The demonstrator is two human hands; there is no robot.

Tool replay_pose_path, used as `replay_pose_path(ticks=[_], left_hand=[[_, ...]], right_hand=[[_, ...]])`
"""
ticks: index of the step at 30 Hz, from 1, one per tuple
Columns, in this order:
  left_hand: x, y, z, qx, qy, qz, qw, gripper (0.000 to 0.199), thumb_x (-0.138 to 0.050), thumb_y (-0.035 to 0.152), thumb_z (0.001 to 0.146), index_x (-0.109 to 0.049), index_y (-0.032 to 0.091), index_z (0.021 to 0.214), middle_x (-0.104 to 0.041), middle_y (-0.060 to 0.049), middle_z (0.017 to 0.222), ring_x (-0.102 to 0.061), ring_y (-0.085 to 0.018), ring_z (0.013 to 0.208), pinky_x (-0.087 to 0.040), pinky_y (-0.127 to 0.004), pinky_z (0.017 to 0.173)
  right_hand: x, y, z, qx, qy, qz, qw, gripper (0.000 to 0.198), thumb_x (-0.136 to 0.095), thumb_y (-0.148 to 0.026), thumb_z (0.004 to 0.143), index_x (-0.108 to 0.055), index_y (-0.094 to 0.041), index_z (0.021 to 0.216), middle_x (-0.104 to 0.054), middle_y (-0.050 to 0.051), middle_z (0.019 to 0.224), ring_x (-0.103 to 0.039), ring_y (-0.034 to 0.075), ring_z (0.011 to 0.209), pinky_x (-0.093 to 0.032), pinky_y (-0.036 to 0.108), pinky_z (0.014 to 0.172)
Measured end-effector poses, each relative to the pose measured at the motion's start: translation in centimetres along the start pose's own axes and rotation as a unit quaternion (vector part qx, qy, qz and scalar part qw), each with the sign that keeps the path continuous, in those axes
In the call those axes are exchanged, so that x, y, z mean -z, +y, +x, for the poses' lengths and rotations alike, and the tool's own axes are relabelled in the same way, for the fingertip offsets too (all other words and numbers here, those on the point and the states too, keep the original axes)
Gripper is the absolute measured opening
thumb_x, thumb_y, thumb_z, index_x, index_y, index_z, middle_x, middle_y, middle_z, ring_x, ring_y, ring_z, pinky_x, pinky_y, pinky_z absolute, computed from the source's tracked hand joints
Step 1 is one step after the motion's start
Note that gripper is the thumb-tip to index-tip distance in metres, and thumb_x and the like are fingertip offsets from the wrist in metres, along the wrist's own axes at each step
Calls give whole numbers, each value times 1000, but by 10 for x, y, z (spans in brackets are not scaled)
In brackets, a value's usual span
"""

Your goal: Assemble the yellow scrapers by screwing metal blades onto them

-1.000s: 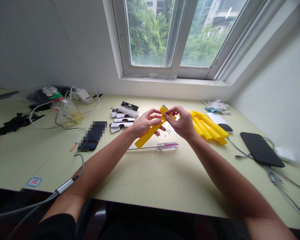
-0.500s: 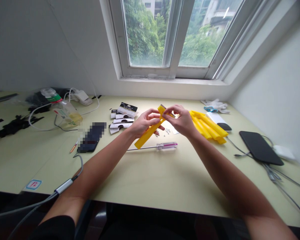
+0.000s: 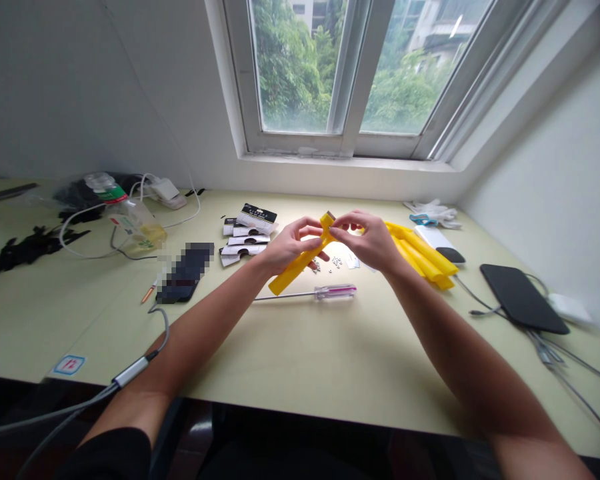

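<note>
While left hand (image 3: 294,248) grips, yellow tool (image 3: 293,273), tilted

A sliding window (image 3: 360,100) is set in the white wall (image 3: 185,80). Trees (image 3: 290,80) are seen outside. The pale-yellow tabletop (image 3: 300,353) is daylit.

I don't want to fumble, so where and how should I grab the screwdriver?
Probably grip the screwdriver round its thick, transparent handle, from the near right side: it lies flat, handle at its right end, thin shaft reaching left.
</note>
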State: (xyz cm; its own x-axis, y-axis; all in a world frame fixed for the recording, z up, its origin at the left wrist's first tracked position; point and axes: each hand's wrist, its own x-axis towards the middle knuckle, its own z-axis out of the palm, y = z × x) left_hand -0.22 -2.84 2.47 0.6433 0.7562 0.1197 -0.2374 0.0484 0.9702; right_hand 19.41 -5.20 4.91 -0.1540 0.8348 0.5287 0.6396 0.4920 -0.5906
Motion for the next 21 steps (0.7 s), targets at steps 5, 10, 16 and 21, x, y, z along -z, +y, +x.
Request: replay_pose_path(ticks=[5,10,16,21], left_hand=[[0,-3,1,-10,-5,36,999,41,-74,43,78,-54,18,104,-57,-15,125,-72,-21,70,-57,-28,49],[-2,-4,0,-10,-2,56,998,40,-72,44,79,-54,19,104,-56,-16,127,-72,-19,69,-54,-25,46],[-6,-9,1,-20,12,34,999,45,-78,41,74,-51,20,102,-55,-14,129,-70,-16,66,-51,-21,45],[-6,-13,4,-29,66,5,997,45,-75,40,76,-45,21,104,-51,-12,130,-71,-17,66,-53,-24,43]], right_hand=[[2,3,3,-59,-28,28,997,16,-69,-34,78,-71,-19,75,-62,1,68,-51,14,65,-39,30,62],[-2,9,3,-96,-13,69,993,22,-72,-37,73,-63,-19,80,-60,-1,70,-49,13,62,-39,28,57],[-7,13,2,-69,-10,102,992,23,-72,-37,75,-58,-19,78,-61,0,74,-54,14,67,-43,29,61],[0,2,1,6,6,27,1000,10,-64,-29,81,-59,-19,80,-64,1,77,-58,15,72,-45,31,69]])
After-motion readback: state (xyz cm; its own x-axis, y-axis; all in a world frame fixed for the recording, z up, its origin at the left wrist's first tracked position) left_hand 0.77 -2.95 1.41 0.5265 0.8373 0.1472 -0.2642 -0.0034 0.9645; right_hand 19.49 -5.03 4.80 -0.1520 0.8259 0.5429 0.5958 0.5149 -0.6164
